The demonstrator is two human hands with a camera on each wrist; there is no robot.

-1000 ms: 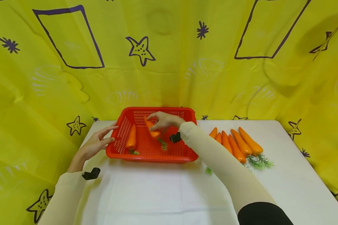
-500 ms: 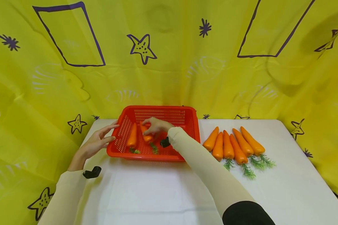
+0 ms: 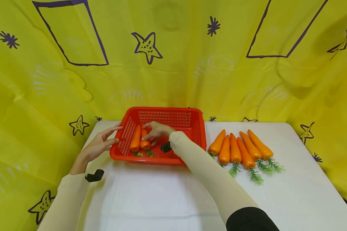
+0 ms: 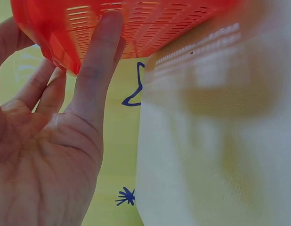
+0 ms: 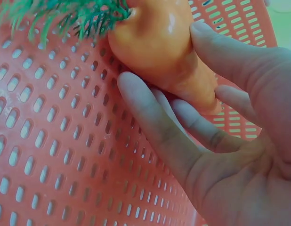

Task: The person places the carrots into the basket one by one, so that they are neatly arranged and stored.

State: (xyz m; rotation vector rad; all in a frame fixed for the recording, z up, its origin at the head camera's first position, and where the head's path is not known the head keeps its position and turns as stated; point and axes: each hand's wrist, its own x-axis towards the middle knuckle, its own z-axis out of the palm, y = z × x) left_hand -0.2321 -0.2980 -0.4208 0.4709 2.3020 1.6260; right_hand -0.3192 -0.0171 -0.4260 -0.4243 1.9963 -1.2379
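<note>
A red plastic basket [image 3: 162,159] stands at the back of the white table, with two orange carrots with green tops in its left part. My right hand [image 3: 159,131] is inside the basket and holds the carrot [image 3: 145,144] on the right, fingers along both sides of it. In the right wrist view this carrot [image 5: 155,42] lies close to the perforated floor. Beside it, to the left, lies the other carrot [image 3: 136,139]. My left hand [image 3: 99,144] touches the basket's left end from outside; the left wrist view shows the thumb nearly straight against the wall.
Several more carrots [image 3: 235,150] lie fanned on the table [image 3: 162,195] to the right of the basket, tops toward the front. A yellow patterned curtain [image 3: 173,80] hangs close behind the table and along its sides.
My right hand has moved left inside the basket with the carrot, which has come from a slant to lie alongside the first one. The left hand stays at the basket's end.
</note>
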